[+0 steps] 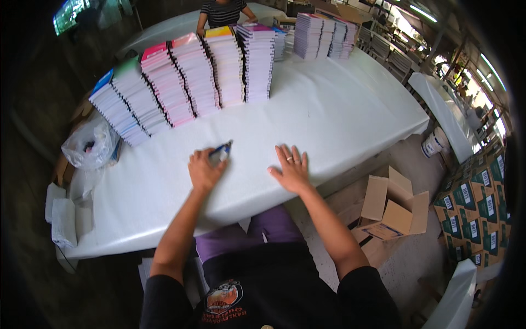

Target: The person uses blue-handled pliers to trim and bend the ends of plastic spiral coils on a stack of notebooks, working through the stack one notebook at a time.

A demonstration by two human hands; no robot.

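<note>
White sheeting covers the tabletop, and I log what lies on it from my remote seat.

Item one: my left hand, fingers curled shut around a blue-and-silver pen, its tip pointing up and away toward the stacks. The grip sits low on the barrel, which I judge keeps the tip free and ready. The pen rests near the front middle of the tabletop, above bare sheeting.

Item two: my right hand, holding nothing, fingers spread wide and palm flat on the sheeting, a ring on one finger. I judge it is braced there to steady me or hold the cover smooth.

Item three: a row of tall spiral-bound notebook stacks, covers blue, green, pink and yellow, leaning shoulder to shoulder well beyond both hands. More stacks stand at the far edge.

Item four: a clear plastic bag at the left end.

Item five: an open cardboard box on the floor to my right, flaps up; printed green cartons are piled past it.

Item six: another person in a striped top at the far side.
</note>
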